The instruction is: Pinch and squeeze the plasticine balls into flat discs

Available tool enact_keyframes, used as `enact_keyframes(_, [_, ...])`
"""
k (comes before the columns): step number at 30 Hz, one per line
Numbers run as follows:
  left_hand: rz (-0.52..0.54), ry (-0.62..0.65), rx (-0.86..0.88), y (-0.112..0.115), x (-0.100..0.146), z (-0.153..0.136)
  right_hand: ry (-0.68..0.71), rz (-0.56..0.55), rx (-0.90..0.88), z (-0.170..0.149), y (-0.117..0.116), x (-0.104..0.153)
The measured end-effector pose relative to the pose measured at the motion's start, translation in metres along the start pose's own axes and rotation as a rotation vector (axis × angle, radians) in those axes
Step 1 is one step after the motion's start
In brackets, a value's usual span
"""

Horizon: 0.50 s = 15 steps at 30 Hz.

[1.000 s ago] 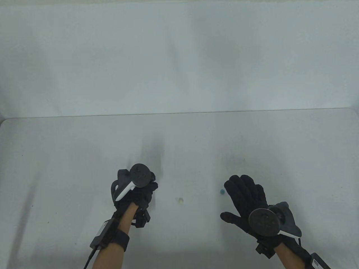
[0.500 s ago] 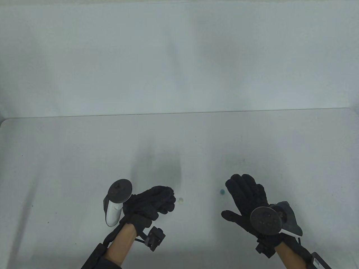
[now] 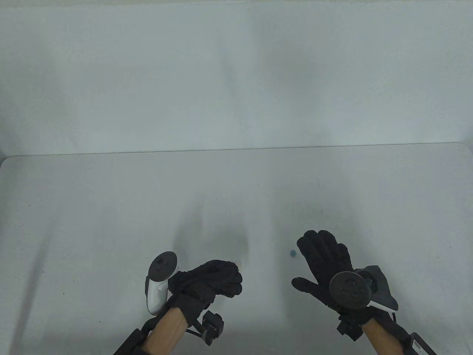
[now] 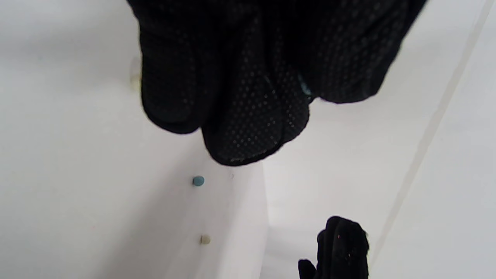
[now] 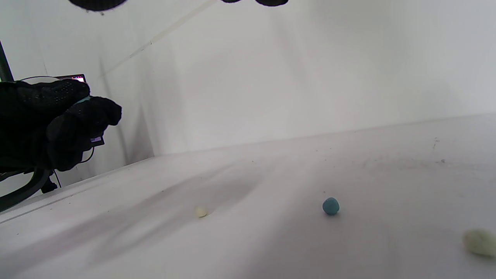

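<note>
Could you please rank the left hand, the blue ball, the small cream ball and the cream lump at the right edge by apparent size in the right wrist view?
1. Left hand, by far the largest.
2. Cream lump, though it is blurred and nearest the camera, so its rank is unsure.
3. Blue ball.
4. Small cream ball, the smallest.

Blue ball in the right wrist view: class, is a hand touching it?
No. The blue ball sits alone on the table, with the left hand raised far off.

Light is soft, even and cool, leaving the white table (image 3: 92, 207) pale and slightly washed out. Diffuse grey shadows spread beyond each hand. The left wrist view is blurred close up.
</note>
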<state>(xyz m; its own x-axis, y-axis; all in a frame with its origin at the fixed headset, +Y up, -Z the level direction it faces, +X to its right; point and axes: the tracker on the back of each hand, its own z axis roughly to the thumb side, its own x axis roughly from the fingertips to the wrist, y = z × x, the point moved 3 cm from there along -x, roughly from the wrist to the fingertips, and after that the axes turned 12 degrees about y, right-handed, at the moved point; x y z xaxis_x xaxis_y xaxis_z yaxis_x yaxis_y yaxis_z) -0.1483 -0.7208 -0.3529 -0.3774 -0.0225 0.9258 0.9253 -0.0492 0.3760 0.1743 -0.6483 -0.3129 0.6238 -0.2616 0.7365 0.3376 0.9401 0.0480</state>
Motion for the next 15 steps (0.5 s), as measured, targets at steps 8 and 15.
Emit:
enact_keyframes(8, [-0.004,-0.098,0.114,-0.002,0.001,-0.017,-0.013,0.0,-0.006,-0.001,-0.001,0.0])
enact_keyframes(15, [-0.027,-0.068,0.188,0.001,0.001,-0.015,-0.019,0.0,-0.008,-0.002,0.0,0.0])
